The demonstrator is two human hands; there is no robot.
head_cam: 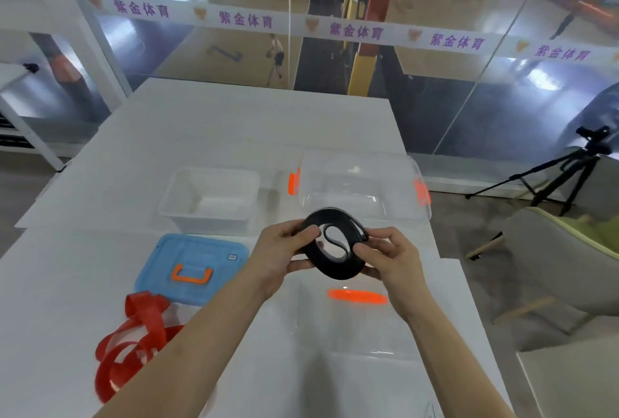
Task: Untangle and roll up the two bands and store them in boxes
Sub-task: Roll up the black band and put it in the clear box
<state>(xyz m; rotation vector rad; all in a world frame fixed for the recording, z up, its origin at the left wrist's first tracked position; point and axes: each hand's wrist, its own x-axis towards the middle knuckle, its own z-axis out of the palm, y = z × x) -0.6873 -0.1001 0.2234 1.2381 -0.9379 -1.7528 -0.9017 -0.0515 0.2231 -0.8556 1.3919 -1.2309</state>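
Note:
A black band [338,270], wound into a loose coil, is held above the white table between both hands. My left hand [284,250] pinches its left side and my right hand [385,255] pinches its right side. A red band [134,340] lies tangled in loops on the table at the lower left, partly hidden by my left forearm. A white open box [187,213] stands behind the hands to the left. A clear open box [415,213] with orange latches stands behind them to the right.
A blue lid [201,283] with an orange handle lies in front of the white box. A clear lid with an orange handle [356,295] lies under my hands. A tripod [569,166] and a chair [569,250] stand to the right of the table.

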